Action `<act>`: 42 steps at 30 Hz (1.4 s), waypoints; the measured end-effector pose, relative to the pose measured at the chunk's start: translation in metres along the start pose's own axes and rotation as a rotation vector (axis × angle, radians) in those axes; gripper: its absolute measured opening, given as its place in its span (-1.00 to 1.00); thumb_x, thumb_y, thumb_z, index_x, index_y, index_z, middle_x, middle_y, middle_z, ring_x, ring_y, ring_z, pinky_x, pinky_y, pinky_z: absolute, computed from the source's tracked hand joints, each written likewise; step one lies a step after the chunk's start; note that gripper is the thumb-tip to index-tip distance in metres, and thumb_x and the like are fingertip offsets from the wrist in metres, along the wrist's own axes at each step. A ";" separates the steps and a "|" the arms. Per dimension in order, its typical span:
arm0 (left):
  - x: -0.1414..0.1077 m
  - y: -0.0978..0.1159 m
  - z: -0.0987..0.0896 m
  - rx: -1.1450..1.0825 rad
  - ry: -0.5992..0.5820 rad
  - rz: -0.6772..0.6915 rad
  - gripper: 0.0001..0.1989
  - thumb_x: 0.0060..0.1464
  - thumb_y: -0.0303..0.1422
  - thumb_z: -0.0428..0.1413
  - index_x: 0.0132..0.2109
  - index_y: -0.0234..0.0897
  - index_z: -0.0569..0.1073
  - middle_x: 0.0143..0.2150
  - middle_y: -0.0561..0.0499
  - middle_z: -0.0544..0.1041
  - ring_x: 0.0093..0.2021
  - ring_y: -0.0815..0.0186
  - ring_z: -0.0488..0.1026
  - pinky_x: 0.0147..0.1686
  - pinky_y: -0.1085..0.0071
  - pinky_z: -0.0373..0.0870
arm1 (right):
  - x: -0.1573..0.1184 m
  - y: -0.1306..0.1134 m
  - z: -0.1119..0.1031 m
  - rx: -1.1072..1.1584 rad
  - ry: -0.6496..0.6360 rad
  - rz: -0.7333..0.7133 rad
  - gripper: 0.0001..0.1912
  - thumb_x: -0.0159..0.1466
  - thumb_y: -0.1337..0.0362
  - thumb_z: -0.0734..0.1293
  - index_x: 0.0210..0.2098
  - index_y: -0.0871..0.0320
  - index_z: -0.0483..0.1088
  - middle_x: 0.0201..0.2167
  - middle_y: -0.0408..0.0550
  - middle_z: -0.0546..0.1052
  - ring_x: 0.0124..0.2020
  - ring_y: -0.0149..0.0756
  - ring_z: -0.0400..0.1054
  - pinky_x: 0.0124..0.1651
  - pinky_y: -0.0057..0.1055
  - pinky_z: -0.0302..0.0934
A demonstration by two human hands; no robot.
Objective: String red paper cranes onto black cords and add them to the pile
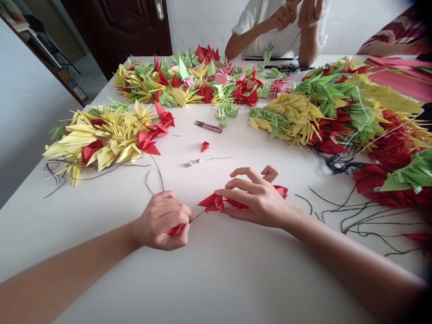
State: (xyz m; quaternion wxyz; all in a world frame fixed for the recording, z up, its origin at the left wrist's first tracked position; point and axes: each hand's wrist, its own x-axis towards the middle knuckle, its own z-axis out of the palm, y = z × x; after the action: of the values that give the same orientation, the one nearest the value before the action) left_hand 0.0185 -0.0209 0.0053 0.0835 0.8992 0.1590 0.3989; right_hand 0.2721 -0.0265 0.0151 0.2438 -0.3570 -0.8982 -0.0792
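Observation:
My left hand [165,220] is closed round a red folded-paper crane [175,230], of which only a little shows below the fingers. A black string [197,216] runs taut from that hand to more red paper cranes [213,203] on the right. My right hand [254,198] arches over these, its thumb and fingers on either side of the folded paper, other fingers raised and spread. Part of the red paper [281,191] shows beyond its knuckles. Loose black thread [158,173] curves up behind my left hand.
Piles of yellow, red and green cranes lie left [114,135], at the back [189,81] and right [297,112]. Pink-handled thread snips [208,127], a small red piece [204,146] and white scraps [187,165] lie mid-table. Opposite, a co-worker's hands [285,17] hold string.

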 end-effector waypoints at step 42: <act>-0.005 -0.008 0.001 0.114 0.034 -0.405 -0.87 -0.12 -0.54 0.00 -0.52 -0.25 0.27 -0.60 0.14 0.49 -0.65 0.45 0.30 -0.53 0.47 0.26 | -0.005 0.018 -0.002 -0.052 -0.020 -0.049 -0.84 0.16 0.27 0.24 -0.25 0.14 0.28 -0.35 -0.18 0.58 -0.09 -0.19 0.41 -0.18 -0.25 -0.23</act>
State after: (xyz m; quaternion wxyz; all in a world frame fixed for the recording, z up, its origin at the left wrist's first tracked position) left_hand 0.0148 -0.0151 -0.0012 0.1082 0.8455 0.3601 0.3792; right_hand 0.2880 -0.0169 0.0143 0.2236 -0.3418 -0.9068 -0.1048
